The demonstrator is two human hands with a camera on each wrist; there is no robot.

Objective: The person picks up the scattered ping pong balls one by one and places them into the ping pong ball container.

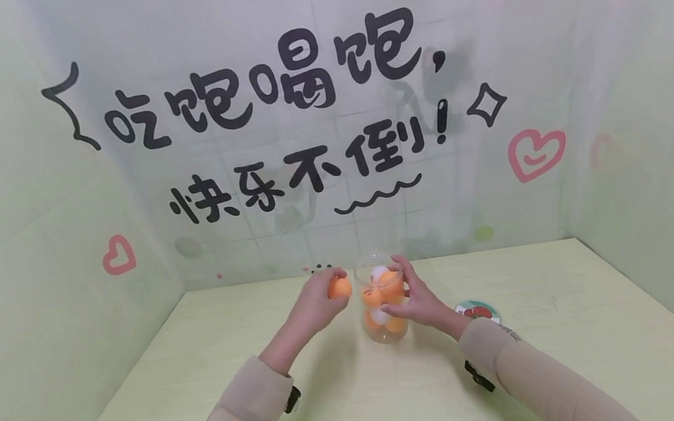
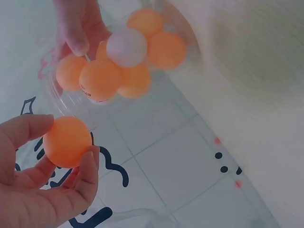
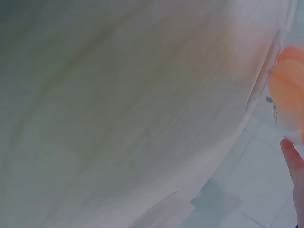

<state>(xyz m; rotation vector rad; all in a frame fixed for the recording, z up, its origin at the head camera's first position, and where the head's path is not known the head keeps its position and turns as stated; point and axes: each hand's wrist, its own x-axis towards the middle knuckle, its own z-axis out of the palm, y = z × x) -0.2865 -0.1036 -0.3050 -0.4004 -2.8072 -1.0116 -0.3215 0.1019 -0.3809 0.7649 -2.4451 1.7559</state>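
Between its thumb and fingers, my left hand [image 1: 315, 300] pinches an orange ping-pong ball [image 2: 67, 142]. The ball is beside the upper part of a clear plastic jar [image 1: 384, 335], just left of its rim in the head view. Several orange balls and a few white ping-pong balls [image 2: 127, 47] fill much of the jar. My right hand [image 1: 422, 301] grips the jar from its right side, thumb across the front and fingers behind. In the right wrist view only a finger [image 3: 292, 164] and part of the jar's balls show at the right edge.
On the light wooden table [image 1: 217, 349], a round lid-like disc with a green and red picture [image 1: 478, 311] lies behind the right wrist. A pale wall [image 1: 292, 240] with dark lettering rises at the table's back edge, and side walls stand left and right.
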